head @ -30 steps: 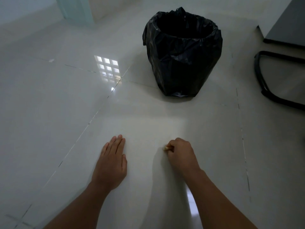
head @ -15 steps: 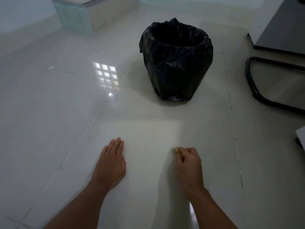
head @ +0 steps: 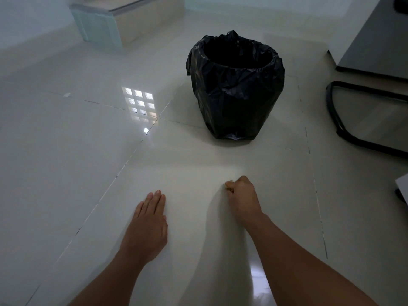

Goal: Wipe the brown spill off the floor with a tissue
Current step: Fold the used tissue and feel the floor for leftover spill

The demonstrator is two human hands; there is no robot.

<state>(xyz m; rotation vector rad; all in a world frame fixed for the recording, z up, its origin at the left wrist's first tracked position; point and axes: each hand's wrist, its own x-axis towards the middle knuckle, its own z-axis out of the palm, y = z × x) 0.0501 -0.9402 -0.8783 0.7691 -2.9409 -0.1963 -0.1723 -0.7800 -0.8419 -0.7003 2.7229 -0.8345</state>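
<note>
No text, label, brand, number or sign can be read anywhere in view.

Glossy, pale ceramic-looking tile floor (head: 66,151), smooth enough to mirror a window grid and a bright light spot; thin dark grout lines run between tiles. A bin (head: 236,85) stands toward the floor's far side, wrapped in a thin black plastic liner, crinkled and faintly shiny at the folds. At the right edge, a chair base (head: 335,120) of smooth black tubing with a dull sheen, and above it a desk (head: 375,40) with a flat, matt grey surface. At the far left corner, a step (head: 106,29) with a pale green, smooth face.
</note>
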